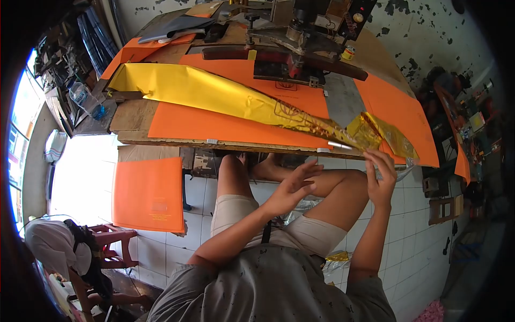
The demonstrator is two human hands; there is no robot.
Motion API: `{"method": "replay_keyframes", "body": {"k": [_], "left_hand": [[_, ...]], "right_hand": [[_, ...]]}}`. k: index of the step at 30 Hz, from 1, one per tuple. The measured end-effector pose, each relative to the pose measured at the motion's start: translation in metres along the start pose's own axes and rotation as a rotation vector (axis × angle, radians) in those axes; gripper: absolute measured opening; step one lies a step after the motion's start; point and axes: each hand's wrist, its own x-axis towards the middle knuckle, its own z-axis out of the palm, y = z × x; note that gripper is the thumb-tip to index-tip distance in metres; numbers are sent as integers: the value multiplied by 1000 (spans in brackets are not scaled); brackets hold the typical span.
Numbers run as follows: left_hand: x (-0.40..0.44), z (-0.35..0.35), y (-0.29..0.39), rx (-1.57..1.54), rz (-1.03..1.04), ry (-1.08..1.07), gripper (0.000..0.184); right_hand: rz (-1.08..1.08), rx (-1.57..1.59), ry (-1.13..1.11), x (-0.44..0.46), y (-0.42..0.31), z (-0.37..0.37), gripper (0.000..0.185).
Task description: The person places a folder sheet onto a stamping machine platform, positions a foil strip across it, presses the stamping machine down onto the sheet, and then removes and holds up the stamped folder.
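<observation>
A long strip of gold foil (214,94) stretches across the workbench from the left end to the right, where it narrows and crumples. My right hand (382,174) is at the bench's front edge, its fingers closed on the crumpled end of the foil. My left hand (294,188) hovers over my lap with its fingers spread, touching nothing. Under the foil lies an orange sheet (182,121) with a printed emblem near the press. Another orange sheet (397,118) lies to the right, partly beneath the foil.
A metal press (298,43) stands at the back of the bench. Orange printed sheets (147,193) are stacked at lower left, near a red stool (120,244). A plastic bottle (86,99) is at the left. A small yellow can (348,52) stands beside the press.
</observation>
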Motion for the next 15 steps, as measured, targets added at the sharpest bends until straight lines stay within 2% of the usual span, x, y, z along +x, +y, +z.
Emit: {"method": "replay_keyframes", "body": {"k": [5, 8, 11, 15], "left_hand": [[12, 24, 24, -220, 42, 122, 72], [5, 19, 11, -356, 71, 82, 72], [-10, 15, 1, -370, 8, 136, 70], [-28, 7, 0, -407, -95, 170, 57]], "right_hand": [[-91, -56, -59, -25, -39, -28, 17], [-96, -46, -149, -45, -53, -34, 21], [-97, 12, -221, -63, -63, -29, 24], [-36, 75, -328, -81, -67, -12, 25]]}}
